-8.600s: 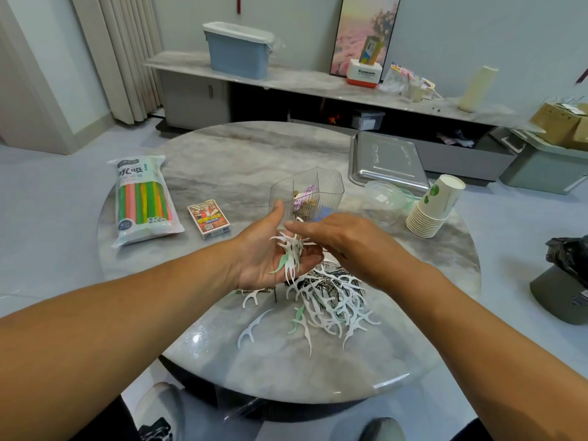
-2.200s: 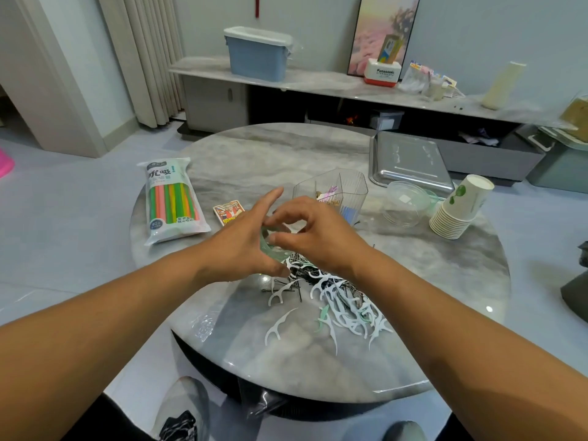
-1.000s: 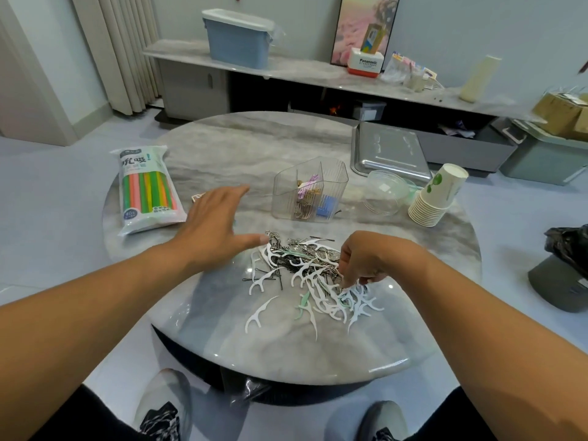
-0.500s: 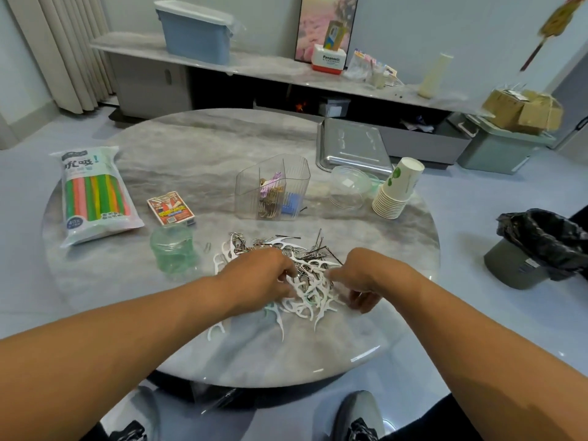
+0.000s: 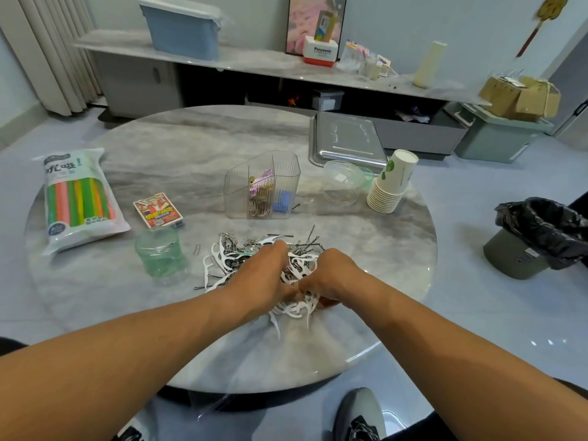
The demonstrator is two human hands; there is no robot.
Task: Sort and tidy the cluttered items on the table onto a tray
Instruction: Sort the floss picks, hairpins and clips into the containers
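Note:
A heap of white floss picks [image 5: 299,268], mixed with dark hairpins and paper clips, lies at the middle of the round marble table [image 5: 178,160]. My left hand [image 5: 261,278] and my right hand [image 5: 331,278] are down on the heap side by side, fingers curled into the picks and gathering them together. A small green clear jar [image 5: 159,254] stands left of the heap. The steel tray [image 5: 346,138] sits at the table's far right.
A clear divided organizer [image 5: 262,186] with clips stands behind the heap. A clear bowl [image 5: 342,181] and a stack of paper cups [image 5: 391,183] lie at the right, a card box [image 5: 157,210] and a straw pack [image 5: 76,198] at the left. A lined bin [image 5: 537,237] stands on the floor.
Both hands have closed in on the floss picks and bunched them between them. The green jar, earlier held between my hands, now stands on the table.

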